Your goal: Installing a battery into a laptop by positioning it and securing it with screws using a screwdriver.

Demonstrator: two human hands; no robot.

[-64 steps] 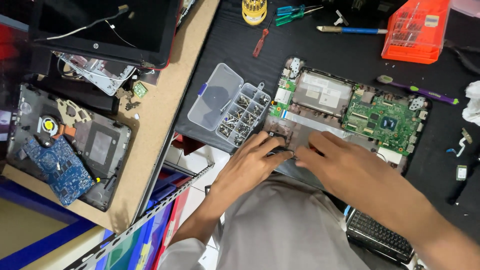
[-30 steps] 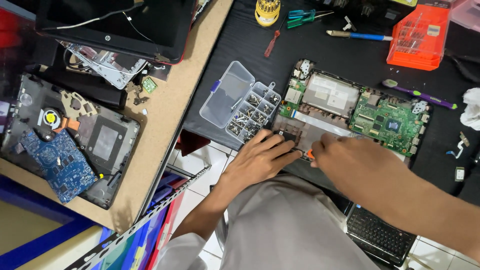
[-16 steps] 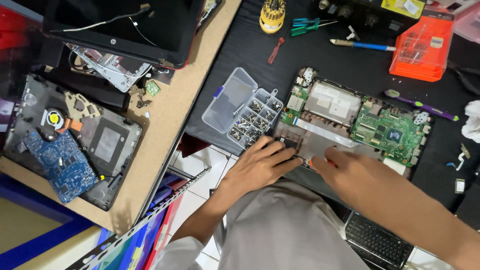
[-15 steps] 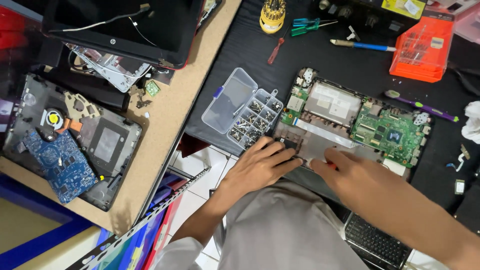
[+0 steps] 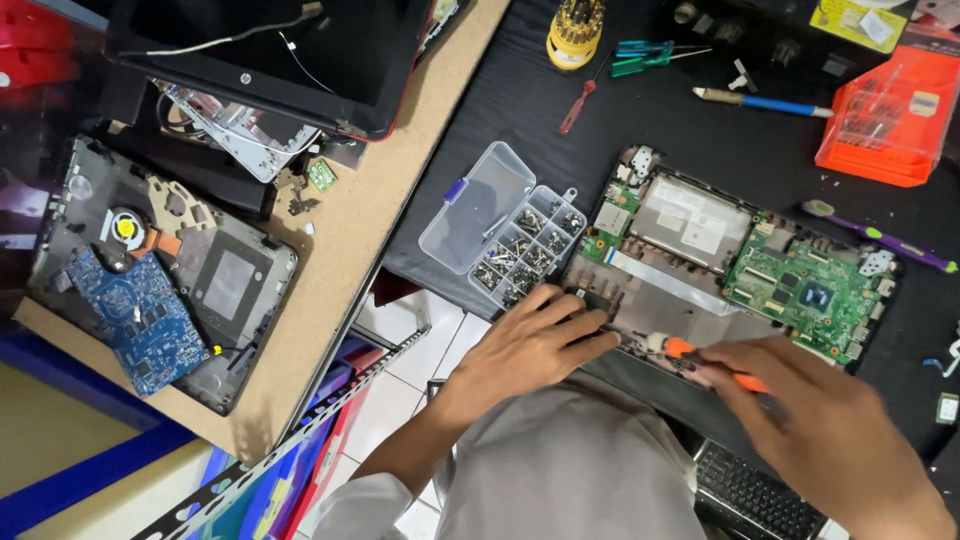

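Right grip (image 5: 820, 430) is closed around the orange handle of a screwdriver (image 5: 700, 358), whose tip points left into the near edge of the opened laptop base (image 5: 690, 300). Left grip (image 5: 535, 345) rests just beside it with fingers bent, pressing on a small black part at the base's near left corner; whether it pinches that part cannot be told.

Largest on the black table (image 5: 520, 110) is this laptop base, lying at the near edge with a silver plate in its middle and a green circuit board (image 5: 805, 285) at its right end. On the pale wooden table (image 5: 350, 250) to the left lie a laptop screen lid (image 5: 270, 55) at the far edge and a second stripped laptop shell (image 5: 200, 280) with a blue circuit board (image 5: 130, 320) toward the near left corner.

An orange plastic case (image 5: 890, 115) sits at the far right of the black table, with a yellow-labelled packet (image 5: 860, 20) beyond it. A clear compartment box (image 5: 505, 235), lid flipped open, stands touching the laptop base's left end; its small cells hold screws.

Smaller still: a purple-handled tool (image 5: 880, 240), a blue-handled tool (image 5: 765, 100), teal tweezers (image 5: 650, 55), a yellow bit holder (image 5: 575, 30) and a red screwdriver (image 5: 578, 105) along the far side.
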